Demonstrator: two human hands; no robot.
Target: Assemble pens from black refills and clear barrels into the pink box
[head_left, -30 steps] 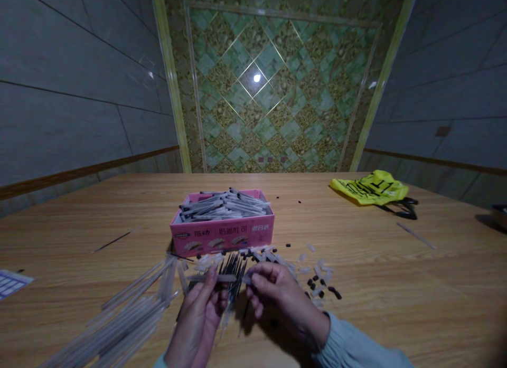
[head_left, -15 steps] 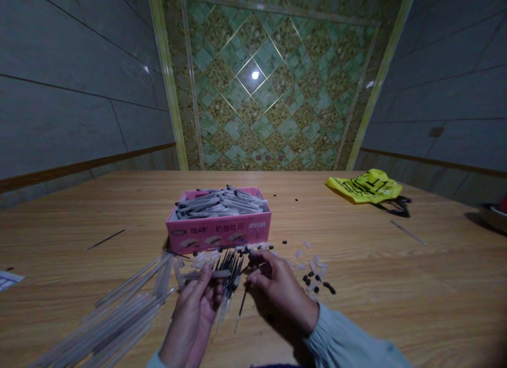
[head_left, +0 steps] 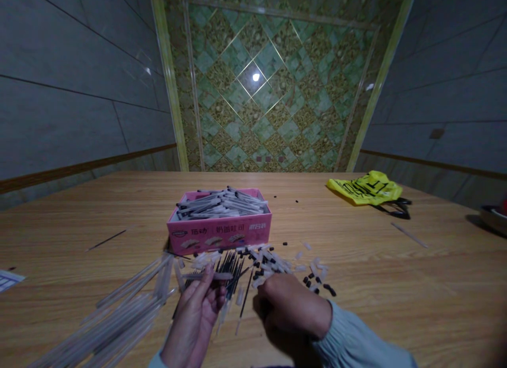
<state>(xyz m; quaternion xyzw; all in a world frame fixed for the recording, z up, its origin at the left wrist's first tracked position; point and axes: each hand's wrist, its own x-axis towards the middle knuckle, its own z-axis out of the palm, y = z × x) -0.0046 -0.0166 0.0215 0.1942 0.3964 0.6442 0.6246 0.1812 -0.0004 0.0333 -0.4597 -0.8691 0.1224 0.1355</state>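
Observation:
My left hand (head_left: 200, 304) is closed, holding a short translucent grey pen barrel (head_left: 222, 276) sideways between thumb and fingers. Beneath and beyond it lies a bunch of thin black pen refills (head_left: 232, 265), tips pointing away. To the right, my right hand (head_left: 291, 304) is curled downward at the near edge of a heap of clear caps and small black plugs (head_left: 273, 263). Its fingertips are hidden under the hand, so whatever they pinch does not show. One refill (head_left: 245, 299) lies apart between the hands.
Behind the hands stands a pink box (head_left: 219, 235) heaped with pens (head_left: 222, 203). Long clear tubes (head_left: 119, 326) lie at the left front. Loose black plugs (head_left: 328, 289) are scattered right. Farther off are a yellow bag (head_left: 366, 188), a lone tube (head_left: 409, 235) and a bowl (head_left: 493, 217).
My right hand has moved down and right, away from the refills, uncovering the heap of caps and plugs. My left hand stays nearly in place with the pen barrel.

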